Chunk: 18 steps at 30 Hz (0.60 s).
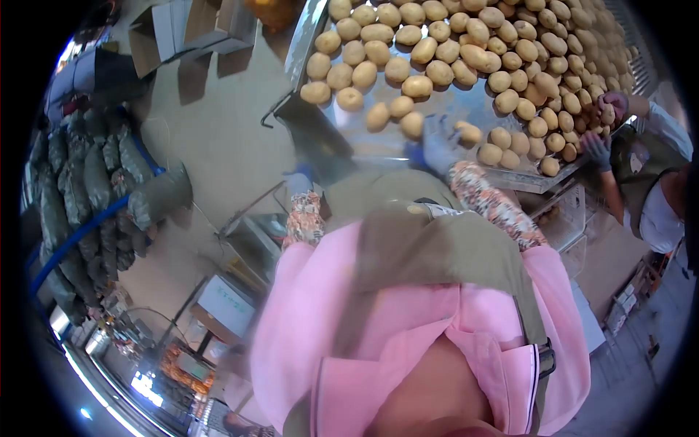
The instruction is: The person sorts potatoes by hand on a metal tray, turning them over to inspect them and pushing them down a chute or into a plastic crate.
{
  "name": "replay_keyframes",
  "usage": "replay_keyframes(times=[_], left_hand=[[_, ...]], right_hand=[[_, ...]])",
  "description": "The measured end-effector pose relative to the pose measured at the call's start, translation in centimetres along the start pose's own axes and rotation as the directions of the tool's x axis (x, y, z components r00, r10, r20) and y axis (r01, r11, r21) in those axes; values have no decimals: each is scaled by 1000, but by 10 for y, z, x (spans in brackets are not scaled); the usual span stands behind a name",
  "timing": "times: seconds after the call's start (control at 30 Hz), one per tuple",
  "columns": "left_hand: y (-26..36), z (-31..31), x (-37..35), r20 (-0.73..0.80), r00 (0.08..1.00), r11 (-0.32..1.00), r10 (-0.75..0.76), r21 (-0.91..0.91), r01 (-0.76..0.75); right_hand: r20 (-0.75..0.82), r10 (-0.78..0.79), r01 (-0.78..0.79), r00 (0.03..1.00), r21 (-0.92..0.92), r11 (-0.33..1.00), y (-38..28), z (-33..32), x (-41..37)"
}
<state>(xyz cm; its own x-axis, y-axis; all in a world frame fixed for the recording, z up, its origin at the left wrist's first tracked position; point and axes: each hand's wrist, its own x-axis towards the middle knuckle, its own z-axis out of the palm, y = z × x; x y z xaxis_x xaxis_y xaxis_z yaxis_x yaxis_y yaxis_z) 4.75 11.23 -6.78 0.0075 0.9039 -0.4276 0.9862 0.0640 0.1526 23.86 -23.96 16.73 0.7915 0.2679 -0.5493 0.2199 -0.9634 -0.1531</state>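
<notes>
Many potatoes lie on a metal sorting table. My right hand, in a grey-blue glove, is over the table's near edge among the potatoes, with one potato just right of its fingers; blur hides whether it grips anything. My left hand, gloved in blue, hangs off the table's left corner, low beside my apron. Its fingers are too blurred to make out. Patterned sleeve covers show on both forearms.
A co-worker stands at the table's right end with both hands at the potatoes. Filled dark sacks are stacked at the left. Open cardboard boxes stand at the upper left, and a plastic crate is under the table's right side.
</notes>
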Motion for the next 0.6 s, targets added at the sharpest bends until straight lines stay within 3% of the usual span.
replay_keyframes(times=[0.03,0.07,0.1,0.17,0.2,0.23,0.27,0.3,0.33,0.37,0.43,0.47,0.5,0.53,0.6], left_hand=[[33,-23,-37,-275,935,965,224,-69,-252],[77,-60,-87,-530,754,866,388,-72,-496],[115,-86,-99,-561,625,753,543,-2,-658],[183,-110,-104,-604,319,472,730,108,-875],[219,-110,-102,-625,165,324,763,148,-935],[252,-106,-104,-417,441,233,794,-462,-856],[278,-104,-113,-80,530,175,844,-894,-413],[310,-134,-158,44,491,384,870,-685,-619],[329,-125,-158,-63,277,202,959,-537,-819],[346,-127,-178,-10,338,334,941,-128,-934],[364,-71,-185,80,517,522,852,-62,-851],[358,-65,-211,115,516,502,849,130,-855],[349,-63,-233,148,519,457,842,316,-832],[340,-62,-238,154,526,462,837,317,-828],[316,-58,-242,226,354,301,908,237,-924]], right_hand=[[80,-139,102,987,352,930,-10,-6,0],[-107,-408,415,907,405,815,-6,48,19],[-153,-658,586,737,630,510,-13,40,24],[-214,-668,580,713,715,390,-27,-13,34],[-105,-575,355,811,871,341,-22,-44,52],[34,-494,107,869,962,253,-15,-65,81],[-162,-238,251,958,876,413,-1,-73,113],[-391,1,314,921,743,591,17,-80,137],[-648,-49,392,760,396,830,35,-111,141],[-813,-198,325,548,-11,946,57,-142,143],[-859,-82,223,506,38,974,104,-136,174],[-763,34,47,645,85,995,118,-118,179],[-760,33,48,649,84,995,116,-103,178],[-689,22,28,724,62,998,112,-86,168],[-500,20,8,866,53,999,96,-74,144]])
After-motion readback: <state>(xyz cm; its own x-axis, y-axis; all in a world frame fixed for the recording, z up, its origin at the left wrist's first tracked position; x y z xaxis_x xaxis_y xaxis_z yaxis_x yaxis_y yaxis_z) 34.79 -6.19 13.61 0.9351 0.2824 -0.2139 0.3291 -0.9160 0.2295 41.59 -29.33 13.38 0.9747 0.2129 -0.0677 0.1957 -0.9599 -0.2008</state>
